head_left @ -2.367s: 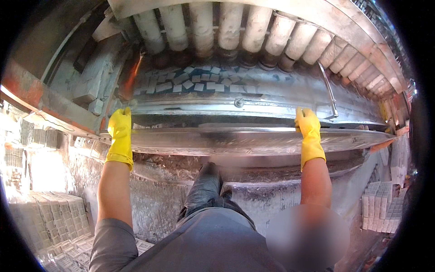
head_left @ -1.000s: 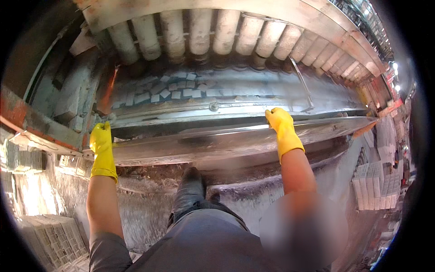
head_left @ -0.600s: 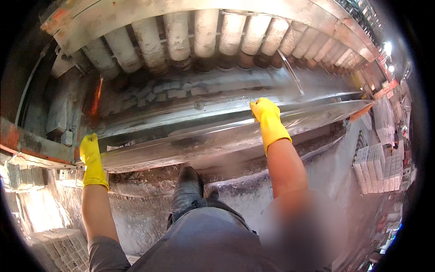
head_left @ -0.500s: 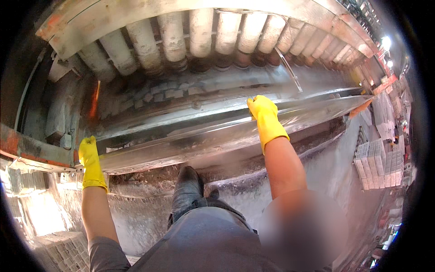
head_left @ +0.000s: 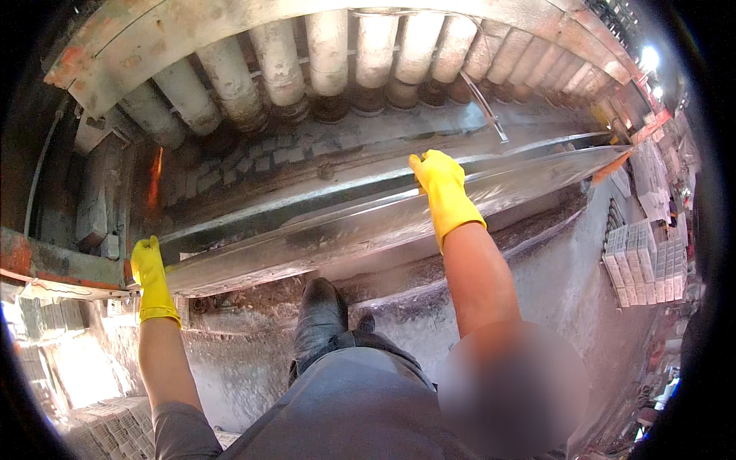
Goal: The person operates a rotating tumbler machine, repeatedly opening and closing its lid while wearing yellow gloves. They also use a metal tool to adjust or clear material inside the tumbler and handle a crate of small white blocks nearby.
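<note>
A long grey metal panel (head_left: 337,257) slants across in front of me, from the frame at the left to the far right. My right hand (head_left: 439,182), in a yellow rubber glove, is closed over its upper edge near the middle. At the panel's left end, next to the frame post, my left hand (head_left: 149,270) is curled closed in a matching glove; its fingertips are mostly hidden. Behind the panel runs a dark gap and a pale ledge (head_left: 299,198). Small blocks (head_left: 245,161) lie in rows beyond it.
Thick whitish rollers (head_left: 330,57) line up under a heavy beam (head_left: 230,19). A thin metal rod (head_left: 487,111) hangs below them. Stacked pale perforated blocks stand at right (head_left: 636,264) and lower left (head_left: 107,429). An orange glow (head_left: 156,180) shows at the left.
The view has shifted slightly, and the rollers appear a little further left. Both hands stay closed at the panel; the right appears slightly higher and further left.
</note>
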`<action>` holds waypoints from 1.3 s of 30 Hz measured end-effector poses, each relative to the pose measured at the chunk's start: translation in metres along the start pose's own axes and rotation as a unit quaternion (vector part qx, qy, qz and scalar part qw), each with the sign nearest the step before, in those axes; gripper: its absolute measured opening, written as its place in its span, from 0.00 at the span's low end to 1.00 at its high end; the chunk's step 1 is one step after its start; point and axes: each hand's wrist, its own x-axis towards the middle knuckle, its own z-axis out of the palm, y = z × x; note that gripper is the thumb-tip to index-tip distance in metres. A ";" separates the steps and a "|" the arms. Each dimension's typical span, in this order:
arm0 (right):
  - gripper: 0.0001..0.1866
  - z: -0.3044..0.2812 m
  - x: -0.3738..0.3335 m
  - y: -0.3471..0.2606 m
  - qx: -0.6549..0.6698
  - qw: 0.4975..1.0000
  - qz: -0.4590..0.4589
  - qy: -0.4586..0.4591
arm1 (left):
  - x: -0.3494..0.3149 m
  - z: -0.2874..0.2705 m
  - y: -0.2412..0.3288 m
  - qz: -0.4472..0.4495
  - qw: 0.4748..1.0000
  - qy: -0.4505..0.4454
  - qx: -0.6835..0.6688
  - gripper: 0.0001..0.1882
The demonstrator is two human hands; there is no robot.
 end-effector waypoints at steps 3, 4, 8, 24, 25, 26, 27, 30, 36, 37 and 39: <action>0.28 0.006 0.005 0.003 0.028 0.999 0.000 0.026 | 0.005 0.000 -0.002 0.011 1.000 0.010 0.014 0.25; 0.29 0.006 0.007 0.004 0.025 1.000 -0.004 0.017 | 0.007 0.003 -0.008 0.020 0.999 0.017 0.028 0.25; 0.31 0.006 0.010 -0.002 -0.018 0.999 -0.023 0.024 | 0.012 0.006 -0.012 0.013 0.998 -0.010 0.066 0.27; 0.31 0.009 -0.001 0.003 0.064 0.996 -0.062 -0.002 | -0.010 -0.016 0.011 -0.031 0.998 0.031 0.048 0.24; 0.31 0.010 0.008 0.013 0.038 0.996 -0.073 0.018 | -0.007 -0.010 0.013 -0.027 0.999 0.030 0.036 0.23; 0.31 0.009 -0.002 0.001 0.065 0.995 -0.071 0.003 | -0.010 -0.012 0.010 -0.035 0.998 0.041 0.041 0.23; 0.30 0.006 -0.012 -0.011 0.092 0.993 -0.069 -0.011 | -0.013 -0.015 0.008 -0.042 0.997 0.052 0.046 0.23; 0.29 0.010 0.002 0.002 0.066 0.996 -0.065 -0.010 | -0.010 -0.012 0.009 -0.045 0.997 0.049 0.032 0.23; 0.29 0.011 0.009 -0.002 0.083 0.994 -0.047 -0.057 | -0.011 -0.009 0.003 -0.051 0.996 0.073 0.012 0.21; 0.30 0.013 0.013 0.000 0.057 0.996 -0.063 -0.035 | -0.013 -0.010 0.002 -0.052 0.995 0.080 0.011 0.21; 0.32 0.022 0.026 0.012 0.005 0.996 -0.090 0.012 | -0.014 -0.008 0.003 -0.049 0.994 0.094 0.010 0.22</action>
